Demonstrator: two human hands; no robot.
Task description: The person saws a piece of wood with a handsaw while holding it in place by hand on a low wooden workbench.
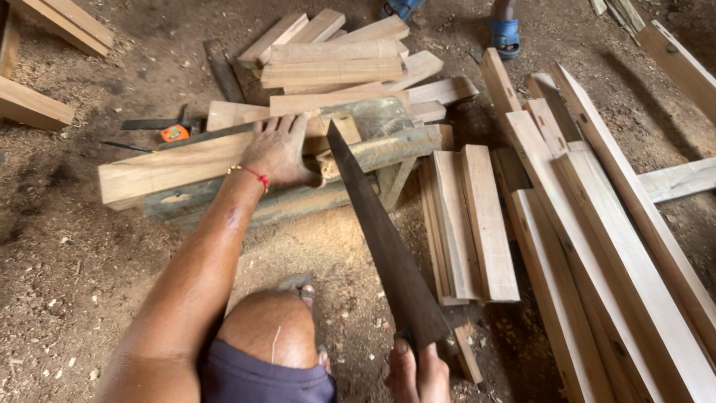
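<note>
This is a rough carpentry workshop with a dirt floor [67, 254] strewn with sawdust and chips. Cut wooden blocks [335, 60] lie heaped, long planks [597, 246] stacked to one side, and a handsaw [380, 239] and tape measure [174, 133] lie among them.

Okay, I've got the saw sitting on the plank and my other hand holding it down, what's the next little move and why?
Probably a short, light pull stroke to start the groove. The saw blade lies across the plank edge right beside your left hand, whose thumb sits close to the blade. Your right hand has the handle, and the plank is pinned on the block.
</note>
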